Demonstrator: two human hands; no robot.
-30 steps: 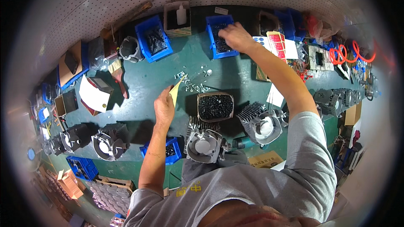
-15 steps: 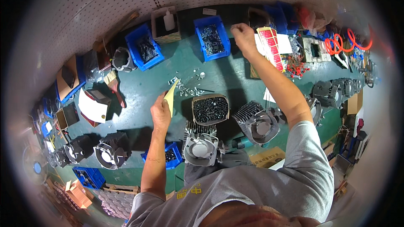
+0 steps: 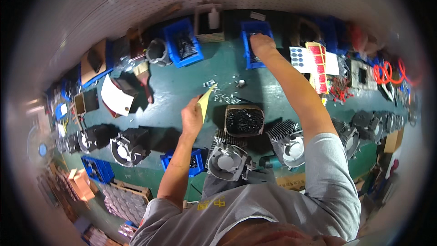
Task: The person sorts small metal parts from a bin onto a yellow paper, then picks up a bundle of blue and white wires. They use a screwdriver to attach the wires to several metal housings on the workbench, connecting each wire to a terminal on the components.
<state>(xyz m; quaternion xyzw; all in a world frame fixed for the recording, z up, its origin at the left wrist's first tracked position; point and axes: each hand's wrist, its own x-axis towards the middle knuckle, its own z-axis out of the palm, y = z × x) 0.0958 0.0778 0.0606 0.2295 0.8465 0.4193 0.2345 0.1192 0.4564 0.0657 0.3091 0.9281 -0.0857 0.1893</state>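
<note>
Here we have a green tabletop [image 3: 175, 98] backed by a perforated pale wall [image 3: 136, 2]. Our left hand [image 3: 192, 116] grips a yellow sheet [image 3: 206, 102] over it, near small metal parts [image 3: 226, 97]; the sheet's long axis runs away from us, tip leaning right. Our right hand [image 3: 264, 44] is in a blue bin [image 3: 256, 64]; whether it grasps anything, we cannot tell.

Glare on bench [image 3: 169, 92]; slight blur; dark rim.

Yellow characters [image 3: 211, 203] on the chest of the grey shirt [image 3: 282, 207]
</note>
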